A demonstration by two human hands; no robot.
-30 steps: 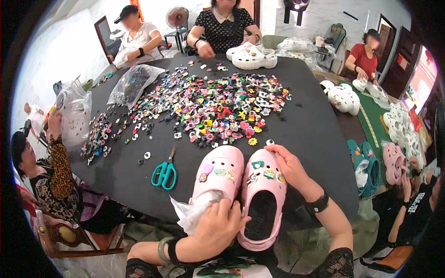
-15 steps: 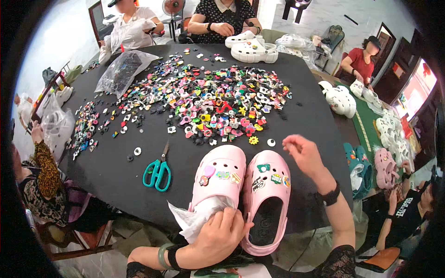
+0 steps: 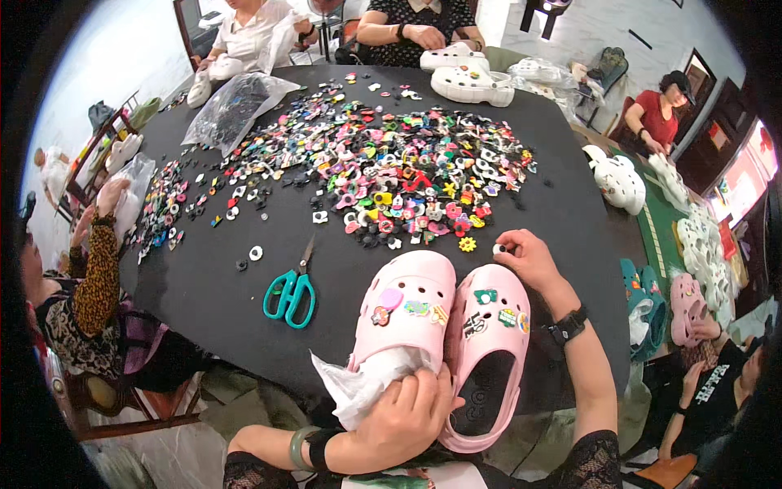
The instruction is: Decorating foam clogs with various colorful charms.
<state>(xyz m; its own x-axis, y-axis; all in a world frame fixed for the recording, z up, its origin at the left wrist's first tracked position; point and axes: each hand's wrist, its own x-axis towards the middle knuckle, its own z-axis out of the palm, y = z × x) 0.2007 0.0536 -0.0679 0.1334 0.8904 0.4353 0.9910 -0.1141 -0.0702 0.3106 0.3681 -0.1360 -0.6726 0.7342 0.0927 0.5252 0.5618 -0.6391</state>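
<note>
Two pink clogs lie side by side at the near edge of the table. The left clog point(image 3: 405, 314) has white wrapping paper point(image 3: 358, 379) in its opening. My left hand point(image 3: 405, 420) is closed on this clog's back end, over the paper, its fingers beside the right clog. Several charms sit on the uppers of the left and right clog point(image 3: 491, 342). Beyond the right clog's toe, my right hand point(image 3: 528, 259) pinches a round white shoe charm point(image 3: 499, 249) with a dark centre, at the table's surface.
A wide heap of colourful shoe charms point(image 3: 407, 175) covers the middle of the black table point(image 3: 220, 285). Teal-handled scissors point(image 3: 291, 295) lie left of the clogs. A clear plastic bag point(image 3: 232, 114) and white clogs point(image 3: 471, 85) are farther back. Co-workers sit around the table.
My right hand has come down and closed its fingertips on the round white charm. My left hand stays on the left clog. The whole view has shifted slightly, and the co-worker at far left handles white shoes.
</note>
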